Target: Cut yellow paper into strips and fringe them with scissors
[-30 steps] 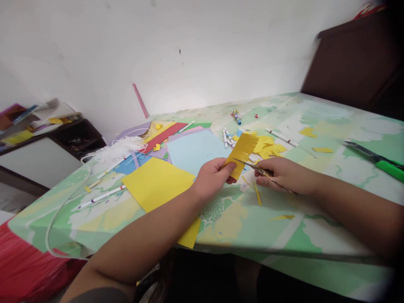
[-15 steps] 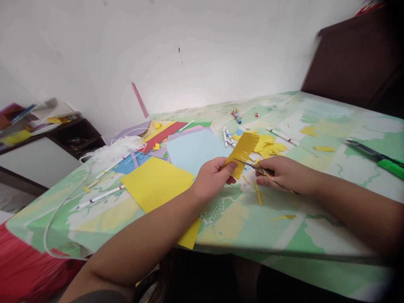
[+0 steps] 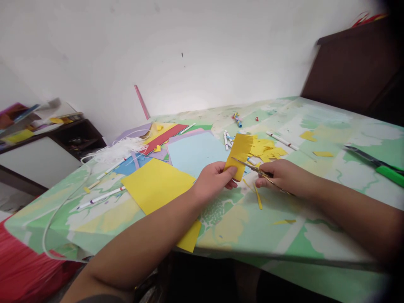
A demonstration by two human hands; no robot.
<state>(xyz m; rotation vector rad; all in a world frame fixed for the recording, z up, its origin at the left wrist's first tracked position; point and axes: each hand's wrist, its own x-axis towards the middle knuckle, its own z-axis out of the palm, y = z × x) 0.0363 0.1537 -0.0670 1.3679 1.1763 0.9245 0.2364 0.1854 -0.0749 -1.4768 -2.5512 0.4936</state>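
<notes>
My left hand (image 3: 216, 179) pinches the lower end of a yellow paper strip (image 3: 240, 149), whose right edge is cut into a fringe. In my right hand (image 3: 280, 176) is a pair of gold-coloured scissors (image 3: 263, 173), fingers wrapped round the handles. The blades lie across the strip just above my left thumb; whether they are fully closed is too small to tell. Behind the scissors sits a pile of fringed yellow paper pieces (image 3: 267, 148). Thin yellow scraps (image 3: 258, 198) lie on the cloth below the blades.
Yellow sheets (image 3: 158, 183), a light blue sheet (image 3: 195, 151), white string (image 3: 121, 149) and markers (image 3: 107, 197) cover the table's left and middle. Green-handled scissors (image 3: 388, 173) lie at the right. A pale wall (image 3: 221, 54) rises behind, with a cluttered cabinet (image 3: 41, 162) at the left.
The yellow strip has turned more upright in my left hand. The scissors have shifted slightly left and down along it. The whole view has moved a little.
</notes>
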